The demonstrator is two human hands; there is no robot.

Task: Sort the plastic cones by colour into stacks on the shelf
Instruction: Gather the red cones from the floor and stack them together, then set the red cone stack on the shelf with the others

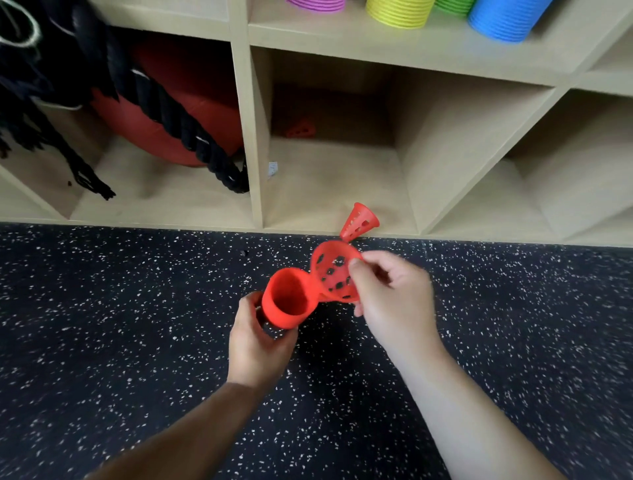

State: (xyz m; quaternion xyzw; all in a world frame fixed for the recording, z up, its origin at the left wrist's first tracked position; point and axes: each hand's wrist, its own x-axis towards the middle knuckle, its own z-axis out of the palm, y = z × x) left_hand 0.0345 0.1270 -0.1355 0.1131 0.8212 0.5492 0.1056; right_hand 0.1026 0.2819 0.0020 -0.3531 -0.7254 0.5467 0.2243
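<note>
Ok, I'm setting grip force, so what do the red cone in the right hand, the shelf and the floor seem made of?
The red cone looks like thin moulded plastic, matt, pierced with round holes. The shelf seems to be pale laminated board, matt, with faint wood grain; it could be solid wood. The floor is probably dark rubber matting, going by its white flecks.

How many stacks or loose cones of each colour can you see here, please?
Red: 4 (held stack in left hand, perforated cone in right hand, cone at cubby front, cone at cubby back)
Purple stack: 1
Yellow stack: 1
Green stack: 1
Blue stack: 1
Total: 8
</note>
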